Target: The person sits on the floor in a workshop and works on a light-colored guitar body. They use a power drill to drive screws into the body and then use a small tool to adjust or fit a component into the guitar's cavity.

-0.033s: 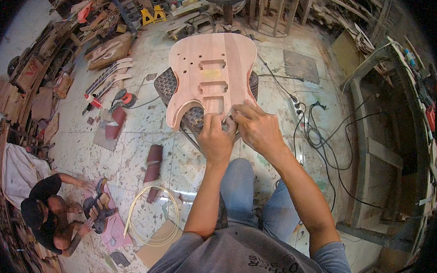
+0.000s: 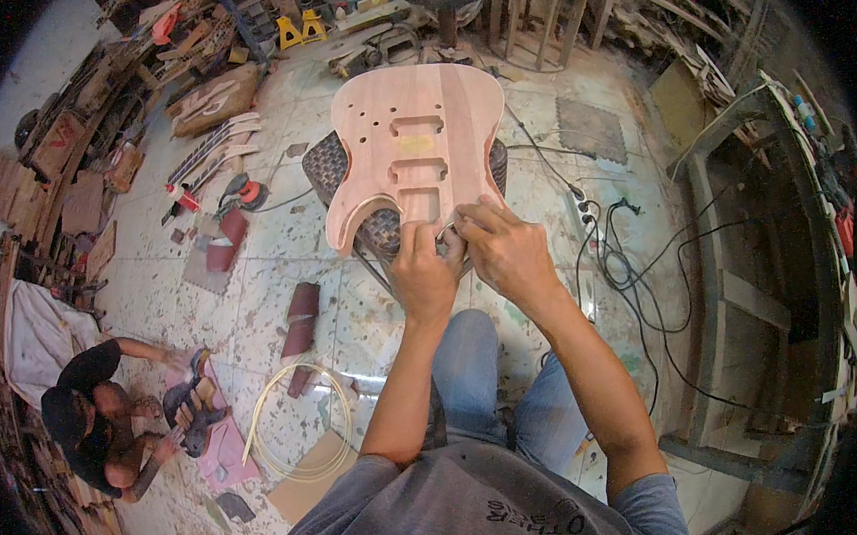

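An unfinished wooden electric guitar body (image 2: 464, 118), pale with routed cavities and several drilled holes, lies on a dark woven-patterned stool seat (image 2: 324, 166) in front of me. Its neck pocket points toward me. My left hand (image 2: 423, 273) is closed at the near end, by the neck pocket, with thumb and fingers bent together; what sits between them is hidden. Close beside it, my right hand (image 2: 509, 261) grips the edge of the body at the right-hand cutaway, fingers curled over the rim. The fingertips of both hands nearly meet there.
On the left a co-worker (image 2: 94, 415) crouches, hands at a dark object on pink cloth. A coil of cream strip (image 2: 254, 425), reddish sandpaper (image 2: 301, 319), guitar necks (image 2: 213, 148) and a sander (image 2: 244, 190) lie on the floor. Black cables (image 2: 610, 266) and a frame (image 2: 744, 297) stand right.
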A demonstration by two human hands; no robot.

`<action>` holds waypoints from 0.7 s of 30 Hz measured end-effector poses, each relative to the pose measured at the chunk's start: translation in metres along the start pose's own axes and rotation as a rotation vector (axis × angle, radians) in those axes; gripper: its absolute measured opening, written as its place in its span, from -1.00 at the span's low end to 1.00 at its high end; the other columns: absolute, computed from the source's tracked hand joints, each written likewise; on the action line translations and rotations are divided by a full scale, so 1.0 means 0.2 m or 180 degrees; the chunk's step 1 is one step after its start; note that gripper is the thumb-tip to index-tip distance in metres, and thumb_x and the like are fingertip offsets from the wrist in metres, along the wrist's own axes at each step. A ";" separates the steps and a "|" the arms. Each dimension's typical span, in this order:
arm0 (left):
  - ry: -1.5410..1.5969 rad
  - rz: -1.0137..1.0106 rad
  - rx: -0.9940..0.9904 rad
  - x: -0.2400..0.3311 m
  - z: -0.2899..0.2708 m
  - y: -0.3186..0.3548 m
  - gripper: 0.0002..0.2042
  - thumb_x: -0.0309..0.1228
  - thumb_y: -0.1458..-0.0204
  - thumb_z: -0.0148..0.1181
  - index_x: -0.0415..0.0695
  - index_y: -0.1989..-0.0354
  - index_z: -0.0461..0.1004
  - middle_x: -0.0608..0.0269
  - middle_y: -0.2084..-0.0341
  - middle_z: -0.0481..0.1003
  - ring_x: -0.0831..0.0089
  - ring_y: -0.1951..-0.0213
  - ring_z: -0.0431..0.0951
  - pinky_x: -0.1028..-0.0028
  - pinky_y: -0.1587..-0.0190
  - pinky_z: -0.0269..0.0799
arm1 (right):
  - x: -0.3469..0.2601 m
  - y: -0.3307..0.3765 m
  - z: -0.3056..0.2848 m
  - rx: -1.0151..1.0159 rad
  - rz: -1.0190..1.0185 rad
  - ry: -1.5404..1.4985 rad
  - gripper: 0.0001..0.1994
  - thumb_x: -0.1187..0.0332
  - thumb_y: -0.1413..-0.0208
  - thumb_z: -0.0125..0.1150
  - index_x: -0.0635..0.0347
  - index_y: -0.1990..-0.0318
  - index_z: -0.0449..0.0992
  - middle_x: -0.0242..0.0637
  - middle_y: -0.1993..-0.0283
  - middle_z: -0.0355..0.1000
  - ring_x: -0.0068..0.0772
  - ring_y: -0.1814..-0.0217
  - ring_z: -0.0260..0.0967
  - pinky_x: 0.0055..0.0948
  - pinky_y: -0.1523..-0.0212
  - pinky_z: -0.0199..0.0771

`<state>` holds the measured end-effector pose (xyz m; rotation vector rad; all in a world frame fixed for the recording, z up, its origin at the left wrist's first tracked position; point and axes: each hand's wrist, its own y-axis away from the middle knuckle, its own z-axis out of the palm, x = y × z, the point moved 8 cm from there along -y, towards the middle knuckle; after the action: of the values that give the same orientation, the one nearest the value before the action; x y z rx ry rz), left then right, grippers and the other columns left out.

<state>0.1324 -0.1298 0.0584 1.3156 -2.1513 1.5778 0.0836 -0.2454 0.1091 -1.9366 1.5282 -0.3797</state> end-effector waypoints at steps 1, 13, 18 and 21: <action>0.0027 0.0006 0.0021 0.00 0.00 0.00 -0.85 -0.54 0.06 0.35 -0.20 0.32 0.53 0.09 0.34 0.51 0.02 0.34 0.62 0.20 0.34 0.55 | 0.00 0.00 0.00 -0.0011 0.0009 0.0012 -0.84 0.43 0.03 0.30 0.16 0.24 0.60 -0.36 0.08 0.56 -0.23 -0.05 0.54 -0.25 0.17 0.66; 0.0310 0.0122 0.0075 -0.01 0.00 -0.02 -0.88 -0.61 0.08 0.34 -0.24 0.40 0.49 0.14 0.47 0.42 0.33 0.61 0.41 0.31 0.52 0.35 | 0.13 0.05 0.03 0.0076 0.0878 -0.0407 -0.81 0.40 -0.06 0.31 -0.01 0.14 0.58 -0.42 0.11 0.62 -0.17 0.37 0.62 -0.20 0.44 0.62; 0.0178 0.0076 -0.0011 -0.02 0.01 -0.01 -0.87 -0.59 0.07 0.33 -0.23 0.41 0.47 0.12 0.45 0.43 0.21 0.54 0.45 0.24 0.47 0.39 | 0.12 0.05 0.01 0.0259 0.0829 -0.0357 -0.83 0.38 -0.10 0.32 0.04 0.14 0.54 -0.41 0.06 0.60 -0.11 0.46 0.58 -0.18 0.49 0.59; 0.0156 0.0195 0.0096 -0.01 0.00 -0.01 -0.87 -0.60 0.09 0.34 -0.22 0.42 0.48 0.15 0.48 0.41 0.30 0.62 0.39 0.28 0.53 0.33 | 0.11 0.04 0.01 0.0205 0.0750 -0.0321 -0.83 0.39 -0.09 0.32 0.08 0.16 0.53 -0.42 0.01 0.58 -0.10 0.47 0.57 -0.17 0.49 0.58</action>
<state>0.1354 -0.1293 0.0594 1.2174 -2.1666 1.6538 0.0856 -0.2671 0.0982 -1.6776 1.6346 -0.2229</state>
